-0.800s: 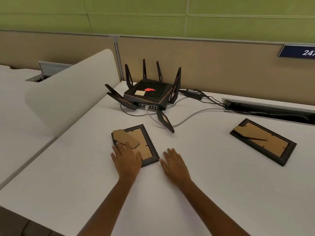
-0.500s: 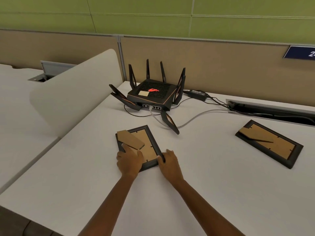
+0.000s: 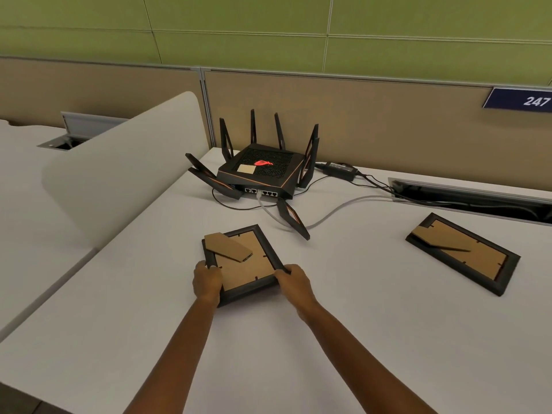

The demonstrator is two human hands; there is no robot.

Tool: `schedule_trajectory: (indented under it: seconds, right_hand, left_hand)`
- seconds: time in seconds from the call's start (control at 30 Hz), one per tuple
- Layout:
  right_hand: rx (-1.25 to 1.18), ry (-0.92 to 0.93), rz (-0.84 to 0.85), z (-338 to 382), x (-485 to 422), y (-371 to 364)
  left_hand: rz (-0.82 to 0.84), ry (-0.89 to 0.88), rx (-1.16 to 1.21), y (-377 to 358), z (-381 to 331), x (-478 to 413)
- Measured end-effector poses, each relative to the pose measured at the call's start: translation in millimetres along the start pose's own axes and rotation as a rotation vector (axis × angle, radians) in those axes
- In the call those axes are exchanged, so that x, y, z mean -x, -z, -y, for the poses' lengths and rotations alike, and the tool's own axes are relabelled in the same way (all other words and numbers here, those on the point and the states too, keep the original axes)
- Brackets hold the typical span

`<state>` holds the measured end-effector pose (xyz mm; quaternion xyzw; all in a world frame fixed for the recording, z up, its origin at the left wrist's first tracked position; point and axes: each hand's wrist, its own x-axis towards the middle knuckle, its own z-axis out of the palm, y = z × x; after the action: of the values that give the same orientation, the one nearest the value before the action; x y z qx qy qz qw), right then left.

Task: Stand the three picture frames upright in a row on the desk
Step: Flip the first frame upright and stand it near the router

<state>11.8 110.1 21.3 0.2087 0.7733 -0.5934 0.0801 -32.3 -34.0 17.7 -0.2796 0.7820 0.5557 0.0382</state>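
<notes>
The fingers of the left hand (image 3: 207, 280) are curled over the near left corner of a picture frame (image 3: 245, 264), clamped on its dark border; the fingers of the right hand (image 3: 294, 283) are wrapped around the near right corner in the same way. Both hands grip the one frame between them, thumbs out of sight beneath or behind the edge. Whether the near edge has left the worktop (image 3: 358, 324) is hard to tell — it looks flat or just barely raised.

This frame lies face down near the middle of the worktop, its brown cardboard backing upward. Its cardboard stand flap (image 3: 228, 246) lies across the upper left of the backing, folded over and not opened out as a prop. The border is a slim dark moulding with small tabs holding the backing in.

A second frame (image 3: 463, 253) lies well apart to the right, also face down, cardboard back showing, its own stand lying flat against it. Only these two frames are in view; the third cannot be seen.

By my reading the task is at its very start — no frame stands upright, and the first is only now being gripped. What is left is to raise it, open the stand, set it down, then do likewise with the others in a row.

Behind the held frame sits a black router (image 3: 260, 173) with antennas, one of which (image 3: 292, 218) reaches down close to the frame's far right corner, and a grey cable (image 3: 337, 209) trails off to the right.
</notes>
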Motion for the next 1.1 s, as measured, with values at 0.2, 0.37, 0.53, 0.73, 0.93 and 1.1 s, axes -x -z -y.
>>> schedule_trajectory:
  seconds: [0.2, 0.37, 0.53, 0.73, 0.93, 1.1]
  right_hand:
    - [-0.126, 0.062, -0.050, 7, 4, 33]
    - [-0.098, 0.252, -0.077, 4, 5, 70]
    - [0.155, 0.538, -0.134, -4, 7, 97]
    - [0.135, 0.617, -0.068, -4, 16, 132]
    - [-0.063, 0.607, -0.052, -4, 24, 163]
    - [-0.184, 0.542, -0.043, -13, 26, 190]
  left_hand:
    - [0.188, 0.115, 0.196, 6, -26, 10]
    - [0.321, 0.221, 0.302, 4, -45, 33]
    - [0.473, 0.279, 0.318, -4, -58, 58]
    - [0.659, 0.332, 0.428, -12, -66, 85]
    - [0.785, 0.259, 0.304, -33, -74, 100]
    - [0.674, 0.129, 0.000, -60, -72, 107]
